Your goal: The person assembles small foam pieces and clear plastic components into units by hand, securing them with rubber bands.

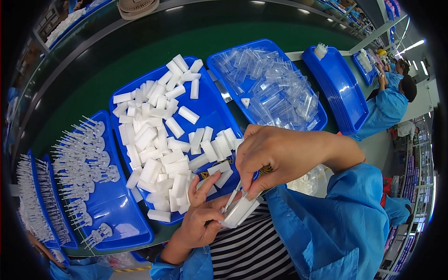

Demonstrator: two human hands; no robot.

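My left hand (201, 219) grips a small white foam block (239, 211) close to my body, just below the front rim of the middle blue tray (211, 108). My right hand (275, 156) comes down from above with its fingers pinched on a thin clear plastic piece (232, 198) that touches the block's top. The middle tray holds several loose white foam blocks (156, 140). To its right a second blue tray (224, 59) is heaped with clear plastic sleeves (275, 86).
Blue trays (116, 205) of several clear pronged plastic parts (84, 158) lie at the left. A stack of blue trays (338, 91) stands at the right, a dark green belt (140, 51) runs behind, and other workers in blue coats (387, 105) sit at the far right.
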